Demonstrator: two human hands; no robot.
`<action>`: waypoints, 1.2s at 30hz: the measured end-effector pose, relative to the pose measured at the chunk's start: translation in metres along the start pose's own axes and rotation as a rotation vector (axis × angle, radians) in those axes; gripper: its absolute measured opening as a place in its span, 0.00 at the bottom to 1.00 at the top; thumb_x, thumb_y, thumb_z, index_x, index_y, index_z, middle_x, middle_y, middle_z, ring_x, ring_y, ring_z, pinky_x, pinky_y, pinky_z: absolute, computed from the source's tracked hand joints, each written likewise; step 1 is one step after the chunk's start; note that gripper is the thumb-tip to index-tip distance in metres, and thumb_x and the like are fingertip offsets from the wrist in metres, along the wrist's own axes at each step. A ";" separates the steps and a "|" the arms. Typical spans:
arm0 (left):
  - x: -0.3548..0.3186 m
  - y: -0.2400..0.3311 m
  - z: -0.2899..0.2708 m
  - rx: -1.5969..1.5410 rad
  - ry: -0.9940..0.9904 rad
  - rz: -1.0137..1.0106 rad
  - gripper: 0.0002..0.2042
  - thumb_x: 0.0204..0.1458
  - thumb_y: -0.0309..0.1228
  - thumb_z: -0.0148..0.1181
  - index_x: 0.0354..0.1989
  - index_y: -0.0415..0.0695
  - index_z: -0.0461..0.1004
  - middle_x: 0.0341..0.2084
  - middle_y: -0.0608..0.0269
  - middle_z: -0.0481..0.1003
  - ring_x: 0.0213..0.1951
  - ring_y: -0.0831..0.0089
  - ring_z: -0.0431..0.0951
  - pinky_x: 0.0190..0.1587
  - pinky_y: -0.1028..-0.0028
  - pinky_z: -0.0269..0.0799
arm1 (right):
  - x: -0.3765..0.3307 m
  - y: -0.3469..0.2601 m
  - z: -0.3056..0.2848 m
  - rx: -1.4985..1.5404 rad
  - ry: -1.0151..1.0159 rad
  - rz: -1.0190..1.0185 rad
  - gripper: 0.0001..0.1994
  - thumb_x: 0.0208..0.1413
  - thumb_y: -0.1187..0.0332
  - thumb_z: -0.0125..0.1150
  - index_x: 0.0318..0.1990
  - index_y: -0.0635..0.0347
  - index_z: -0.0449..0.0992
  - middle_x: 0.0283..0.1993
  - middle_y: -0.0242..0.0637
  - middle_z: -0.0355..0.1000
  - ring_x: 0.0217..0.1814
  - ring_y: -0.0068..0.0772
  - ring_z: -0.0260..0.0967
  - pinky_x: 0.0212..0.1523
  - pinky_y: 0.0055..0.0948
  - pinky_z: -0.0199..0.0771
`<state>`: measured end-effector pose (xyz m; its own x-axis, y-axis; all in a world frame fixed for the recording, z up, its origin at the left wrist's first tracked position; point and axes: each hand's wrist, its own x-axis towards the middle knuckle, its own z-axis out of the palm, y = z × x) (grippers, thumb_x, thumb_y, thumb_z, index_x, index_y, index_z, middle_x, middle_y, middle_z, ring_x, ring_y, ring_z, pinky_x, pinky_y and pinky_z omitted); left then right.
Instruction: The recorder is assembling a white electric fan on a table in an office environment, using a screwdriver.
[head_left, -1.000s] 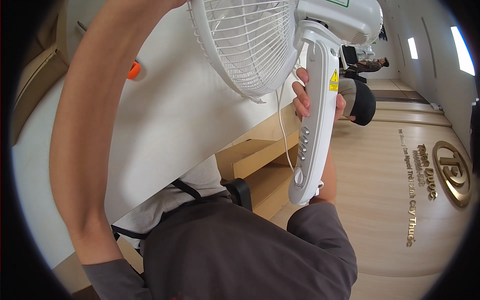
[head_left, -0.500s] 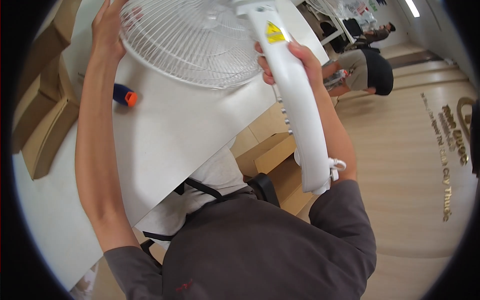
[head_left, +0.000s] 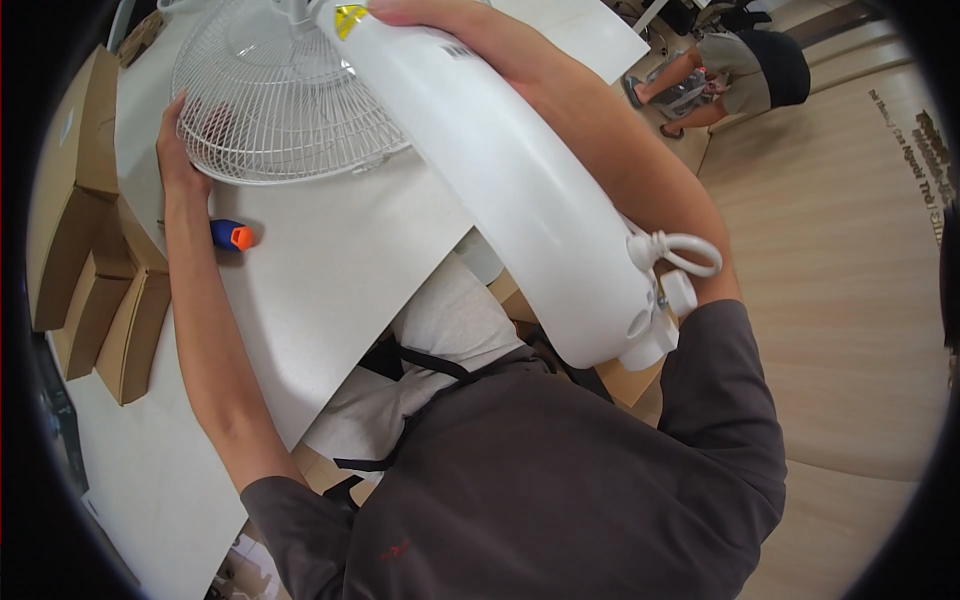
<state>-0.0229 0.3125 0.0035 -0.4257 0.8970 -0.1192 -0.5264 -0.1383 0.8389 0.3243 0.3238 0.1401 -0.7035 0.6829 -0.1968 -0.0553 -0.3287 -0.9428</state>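
Just left of the thumb of my right hand (head_left: 445,18), a yellow label (head_left: 350,20) sits on the column of the white fan (head_left: 480,160); its print is too small to read. Faint dark print (head_left: 459,50) on that column, just below my fingers, is illegible too. Far right of them, gold lettering (head_left: 930,150) runs along the pale wall (head_left: 820,300).

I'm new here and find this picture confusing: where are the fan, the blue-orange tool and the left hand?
Fan (head_left: 490,185): head view, on its white post.
Tool (head_left: 223,234): head view, on its blue part, beside the orange end.
Left hand (head_left: 180,152): head view, on its middle.
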 end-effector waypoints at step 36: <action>-0.202 0.056 -0.039 0.504 -0.015 -0.111 0.28 0.58 0.42 0.53 0.64 0.40 0.61 0.62 0.52 0.64 0.62 0.55 0.63 0.64 0.56 0.60 | -0.304 0.061 -0.204 -0.331 0.723 -0.381 0.22 0.60 0.56 0.60 0.52 0.66 0.73 0.42 0.38 0.75 0.39 0.28 0.72 0.39 0.25 0.74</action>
<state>0.0051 0.1078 0.0540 -0.3748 0.9011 -0.2178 -0.1460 0.1747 0.9737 0.6791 0.2296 0.0876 -0.0522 0.9901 0.1301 0.0923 0.1345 -0.9866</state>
